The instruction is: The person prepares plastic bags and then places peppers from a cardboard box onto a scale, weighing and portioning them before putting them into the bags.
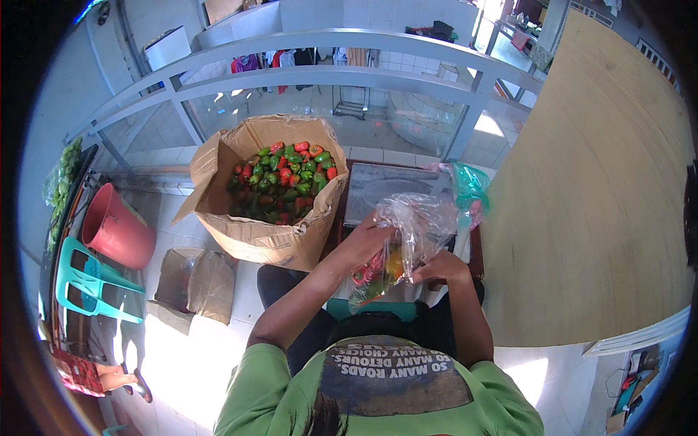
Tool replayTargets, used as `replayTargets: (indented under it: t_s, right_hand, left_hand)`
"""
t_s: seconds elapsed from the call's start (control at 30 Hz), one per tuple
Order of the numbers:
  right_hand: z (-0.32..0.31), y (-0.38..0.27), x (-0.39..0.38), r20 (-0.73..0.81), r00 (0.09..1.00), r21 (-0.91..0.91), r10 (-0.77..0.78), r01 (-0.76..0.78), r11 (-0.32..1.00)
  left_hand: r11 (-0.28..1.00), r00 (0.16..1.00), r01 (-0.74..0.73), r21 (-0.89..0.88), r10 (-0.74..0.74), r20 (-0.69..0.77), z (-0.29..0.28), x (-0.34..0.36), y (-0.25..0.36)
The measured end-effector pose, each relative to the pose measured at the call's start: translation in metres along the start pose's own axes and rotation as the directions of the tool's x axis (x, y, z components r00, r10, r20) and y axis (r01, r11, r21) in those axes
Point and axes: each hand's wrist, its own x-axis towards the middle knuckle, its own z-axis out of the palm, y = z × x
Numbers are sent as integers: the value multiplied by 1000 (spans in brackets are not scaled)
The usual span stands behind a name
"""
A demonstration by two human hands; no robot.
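Observation:
A clear plastic bag (414, 218) with red, yellow and green peppers (378, 272) in its lower part is between my hands, over my lap. My left hand (367, 240) grips it from the left, its fingers partly hidden by the crinkled plastic. Lower on the right, my right hand (436, 267) pinches the same bag. Just behind it lies a grey metal plate (371, 182), with a green and pink plastic bag (469, 190) at its right. To the left stands an open cardboard box (262, 240) full of green and red peppers.
A red bucket (116, 229), teal chair (73, 280) and smaller cardboard box (174, 287) are at left. Another person's legs (116, 381) show lower left. A metal railing (327, 76) runs across the back; a large plywood panel (582, 189) stands close on the right.

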Motion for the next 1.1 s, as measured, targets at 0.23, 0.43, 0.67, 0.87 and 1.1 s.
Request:
replayTargets:
  t_s: [0.23, 0.43, 0.67, 0.87, 1.1]
  right_hand:
    - [10, -8, 9, 76, 996, -19, 38, -37, 999]
    - [32, -16, 16, -113, 992, -301, 53, -85, 950]
    - [17, 67, 10, -345, 912, -673, -221, -76, 736]
    - [58, -21, 34, 89, 747, -989, -659, 144, 29]
    - [45, -40, 32, -37, 838, -979, -545, 80, 190]
  left_hand:
    - [-78, 944, 131, -988, -294, 148, 6, 10, 9]
    - [787, 975, 221, -576, -195, 109, 12, 21, 29]
    - [841, 986, 46, -539, 49, 162, 0, 9, 19]
    - [760, 979, 80, -645, 62, 194, 19, -27, -44]
    - [761, 935, 292, -579, -99, 341, 21, -29, -11]
